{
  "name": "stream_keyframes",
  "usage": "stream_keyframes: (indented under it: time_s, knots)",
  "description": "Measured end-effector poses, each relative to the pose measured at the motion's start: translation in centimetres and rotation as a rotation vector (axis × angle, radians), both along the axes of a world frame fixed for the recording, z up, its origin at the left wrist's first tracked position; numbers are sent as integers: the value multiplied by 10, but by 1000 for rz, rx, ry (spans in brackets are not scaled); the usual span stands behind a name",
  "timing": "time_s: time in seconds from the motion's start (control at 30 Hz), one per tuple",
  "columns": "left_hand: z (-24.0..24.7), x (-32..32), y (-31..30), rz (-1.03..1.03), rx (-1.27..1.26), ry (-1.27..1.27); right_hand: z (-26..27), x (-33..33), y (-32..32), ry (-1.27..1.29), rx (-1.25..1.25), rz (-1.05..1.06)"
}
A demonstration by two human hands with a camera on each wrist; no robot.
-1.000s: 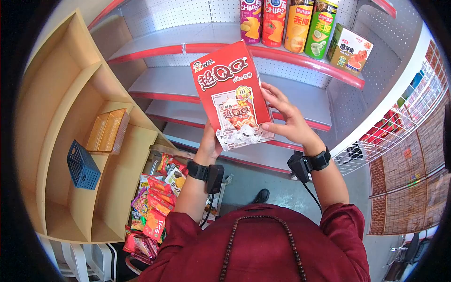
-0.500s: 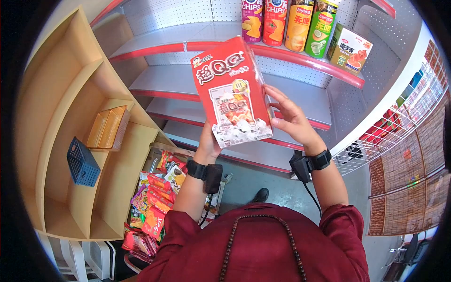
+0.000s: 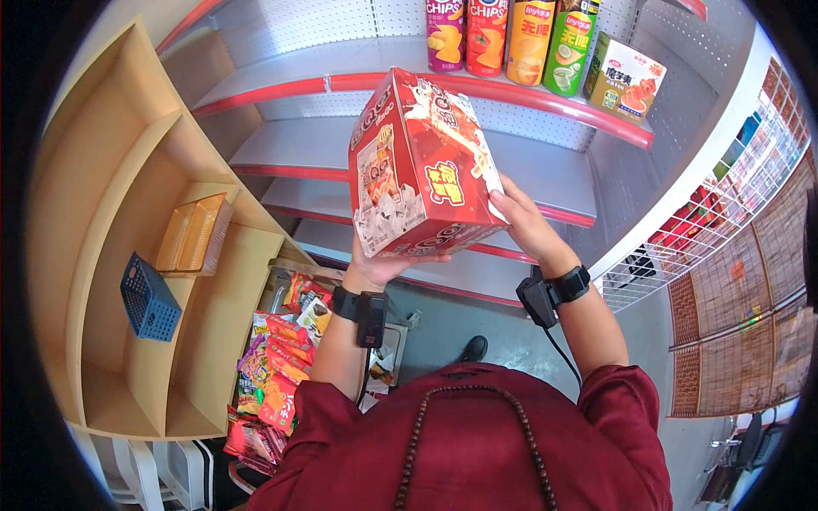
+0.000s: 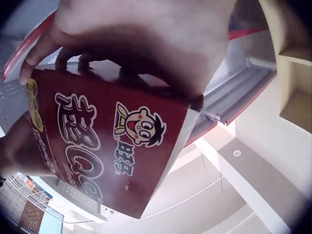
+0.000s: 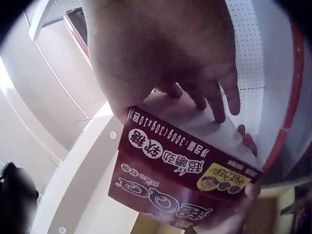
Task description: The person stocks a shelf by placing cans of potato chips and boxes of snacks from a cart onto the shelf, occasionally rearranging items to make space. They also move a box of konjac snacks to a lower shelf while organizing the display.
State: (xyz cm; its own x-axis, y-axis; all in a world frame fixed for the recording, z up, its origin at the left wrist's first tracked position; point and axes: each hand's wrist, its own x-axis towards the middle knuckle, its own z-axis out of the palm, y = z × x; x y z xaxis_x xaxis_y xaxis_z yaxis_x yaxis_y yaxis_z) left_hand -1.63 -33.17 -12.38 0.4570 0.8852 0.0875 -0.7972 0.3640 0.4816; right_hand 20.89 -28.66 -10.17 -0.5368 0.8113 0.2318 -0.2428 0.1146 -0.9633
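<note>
Head view is showing the red box (image 3: 426,162) before the shelves (image 3: 290,149), left hand (image 3: 377,262) gripping underneath, its fingers mostly hidden, right hand (image 3: 532,228) clasping 1 side; right wrist view is revealing spread right fingers (image 5: 214,100).

Canisters (image 3: 529,43) stand along the front edge of the upper shelf (image 3: 281,72); carton (image 3: 626,79) beside them, near its right end. Baskets (image 3: 150,298) sit in left rack (image 3: 128,196).

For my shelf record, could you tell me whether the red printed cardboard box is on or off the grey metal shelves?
Off: the left hand and right hand hold the box up, in front of the shelves.
</note>
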Motion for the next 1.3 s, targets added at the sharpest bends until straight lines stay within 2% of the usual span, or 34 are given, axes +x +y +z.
stream_keyframes:
  time_s: [0.17, 0.27, 0.43, 0.5, 0.57, 0.6, 0.63, 0.7, 0.77, 0.83, 0.9, 0.97, 1.03, 1.1, 1.17, 1.23, 1.3]
  knots:
    - [-5, -5, 2, -41, -5, 11, 3, -2, -6, 30, -71, -16]
    - [-4, -6, 1, -62, 13, -69, 3, -4, -4, 31, -65, -29]
    - [10, -6, -1, -38, 98, 50, 6, -7, -8, 87, -153, -23]
    - [16, -5, -1, -41, 95, 75, -1, -5, -1, 114, -174, 50]
    - [19, -4, -2, 59, 9, 204, -11, -2, 4, 98, -126, 14]
    - [16, -5, 0, 33, 2, 152, -10, 0, 6, 85, -80, -15]
    - [13, -6, 1, 73, 39, 218, -5, 2, 7, 83, -67, -35]
    - [6, -6, 2, 178, 68, 346, 2, 3, 8, -97, 2, -125]
    - [-2, -12, 5, 224, 119, 448, -8, 2, 14, -80, -10, -94]
    - [-13, -13, 12, 284, 152, 426, -15, -3, 15, 18, 167, -1]
    - [-17, -15, 13, 397, 194, 378, -13, -2, 11, 19, 129, -63]
    - [-12, -13, 12, 405, 161, 332, -8, -6, 7, 110, 85, -124]
    - [-1, -8, 14, 336, 42, 91, 9, -6, -1, 164, 18, -93]
    - [5, -2, 14, 316, 59, 70, 11, -6, 1, 146, 22, -106]
    - [13, 4, 9, 162, 187, 19, 10, -5, 2, 155, 95, -61]
    - [13, 6, 8, 147, 210, 29, 9, -9, -2, 271, 46, -10]
    - [13, 6, 9, 130, 241, 38, 4, -10, -2, 262, 26, 60]
